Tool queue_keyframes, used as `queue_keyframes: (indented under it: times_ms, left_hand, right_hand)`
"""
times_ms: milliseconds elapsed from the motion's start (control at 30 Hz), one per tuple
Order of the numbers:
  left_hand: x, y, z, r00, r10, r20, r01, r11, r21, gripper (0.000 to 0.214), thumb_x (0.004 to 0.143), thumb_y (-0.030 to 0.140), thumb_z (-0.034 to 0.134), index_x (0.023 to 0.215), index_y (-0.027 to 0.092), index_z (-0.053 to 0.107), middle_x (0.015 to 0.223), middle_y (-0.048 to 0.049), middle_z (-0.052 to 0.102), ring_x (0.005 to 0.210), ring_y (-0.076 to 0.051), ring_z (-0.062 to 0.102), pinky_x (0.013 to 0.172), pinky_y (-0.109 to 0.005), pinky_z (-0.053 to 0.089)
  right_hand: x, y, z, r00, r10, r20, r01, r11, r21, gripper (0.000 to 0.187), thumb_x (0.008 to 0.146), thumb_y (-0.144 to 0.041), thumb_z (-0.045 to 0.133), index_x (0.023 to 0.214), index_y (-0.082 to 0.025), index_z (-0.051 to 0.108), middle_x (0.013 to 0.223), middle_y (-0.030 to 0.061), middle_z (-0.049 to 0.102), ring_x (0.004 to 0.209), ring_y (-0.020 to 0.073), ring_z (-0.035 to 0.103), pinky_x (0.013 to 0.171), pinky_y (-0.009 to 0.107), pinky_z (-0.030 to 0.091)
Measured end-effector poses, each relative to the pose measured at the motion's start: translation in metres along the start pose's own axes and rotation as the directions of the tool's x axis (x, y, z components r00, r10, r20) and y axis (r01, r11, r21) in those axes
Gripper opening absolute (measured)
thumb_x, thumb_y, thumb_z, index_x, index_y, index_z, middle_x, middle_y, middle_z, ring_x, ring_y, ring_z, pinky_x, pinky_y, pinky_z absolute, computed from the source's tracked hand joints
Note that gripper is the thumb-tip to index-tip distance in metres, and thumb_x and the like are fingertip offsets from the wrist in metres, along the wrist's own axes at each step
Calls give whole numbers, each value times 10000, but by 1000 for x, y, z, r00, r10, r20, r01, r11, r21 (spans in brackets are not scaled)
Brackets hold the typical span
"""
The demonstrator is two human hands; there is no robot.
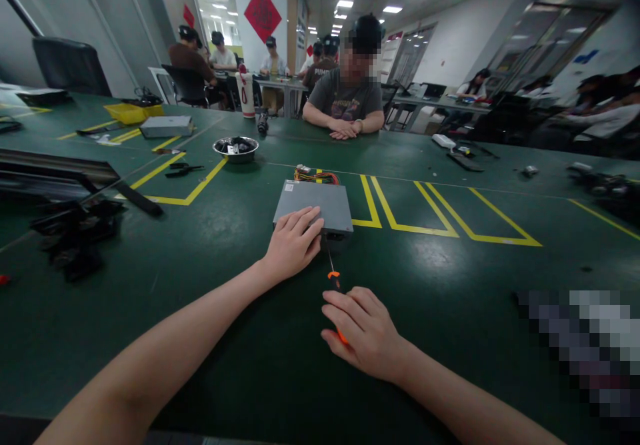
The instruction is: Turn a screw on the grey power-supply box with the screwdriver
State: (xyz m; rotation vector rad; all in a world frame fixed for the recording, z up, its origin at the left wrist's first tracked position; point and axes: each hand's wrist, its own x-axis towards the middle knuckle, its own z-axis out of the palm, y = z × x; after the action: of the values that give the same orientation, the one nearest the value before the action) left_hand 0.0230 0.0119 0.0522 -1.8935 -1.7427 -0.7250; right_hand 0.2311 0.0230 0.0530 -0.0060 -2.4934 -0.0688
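Observation:
A grey metal power supply box (320,204) lies on the green table (210,278), with coloured wires (316,176) coming out of its far end. My left hand (293,242) rests on the box's near left corner, fingers curled over its edge. My right hand (363,328) is closed around the orange and black handle of a screwdriver (333,278). The screwdriver's thin shaft points at the near face of the box and its tip sits at or just short of that face.
A metal bowl (235,148) of small parts and black scissors (183,168) lie to the far left, with a second grey box (167,126) and a yellow tray (133,112) behind. A person (345,95) sits opposite with hands folded. Yellow tape lines (425,212) mark the table. Dark clutter (75,232) sits at left.

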Motion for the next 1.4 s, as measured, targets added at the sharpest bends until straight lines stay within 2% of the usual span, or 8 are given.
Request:
queue_keyframes:
  times_ms: [200,367,567,767,933,1033,1233,1400]
  left_hand:
    - [0,0,0,1000,2,3,-2,1000,19,272,857,233,432,1113,198,517,1292,-83,492,1207,-233,421,928,-402,347]
    - [0,0,0,1000,-4,5,4,1000,29,275,863,245,424,1116,188,515,1296,-91,486,1209,-234,417,938,-399,336]
    - [0,0,0,1000,-8,10,7,999,33,274,862,248,428,1114,187,516,1297,-92,484,1203,-235,421,937,-397,338]
    - [0,0,1,1000,0,7,0,999,36,274,856,234,433,1114,187,514,1293,-96,487,1197,-241,428,929,-401,340]
    - [0,1,1,1000,-4,7,4,999,34,270,863,241,423,1114,188,509,1291,-91,488,1207,-237,419,937,-399,333]
    - [0,1,2,1000,-21,-4,21,999,27,256,861,240,431,1097,188,515,1288,-85,492,1201,-234,422,944,-400,325]
    - [0,3,4,999,-48,-16,48,998,33,230,864,252,430,1064,191,525,1268,-77,508,1176,-232,437,931,-399,325]
    - [0,3,4,999,-49,-14,49,998,40,233,873,259,417,1069,187,521,1269,-80,506,1175,-235,434,922,-399,325]
  right_hand:
    - [-2,-4,2,993,66,-99,-66,998,2,224,780,-113,482,1004,-114,465,1013,160,562,907,193,547,679,299,491]
    - [0,-3,4,999,-28,38,28,1000,-8,159,756,-133,512,913,-141,533,997,105,610,790,176,535,677,316,474]
    - [0,2,6,1000,-1,25,0,999,40,222,805,-311,523,942,-137,519,990,135,591,817,192,546,647,323,491]
    - [-6,-2,6,995,102,-11,-100,988,114,233,784,-135,485,1015,-109,463,1133,190,474,1006,206,519,709,282,509]
    - [1,-1,0,999,12,34,-15,995,101,225,792,-236,505,992,-135,522,1068,157,528,906,201,549,698,311,508]
    - [2,0,0,1000,-20,-13,21,998,61,257,790,-213,494,1026,-110,503,1037,156,566,855,202,548,672,330,500]
    - [-3,-1,2,1000,23,2,-23,998,53,212,747,-126,475,955,-132,514,1078,168,540,863,220,527,670,366,474]
    - [0,-1,2,1000,23,2,-23,999,36,160,795,-238,489,917,-140,522,1039,159,540,829,204,545,633,332,486]
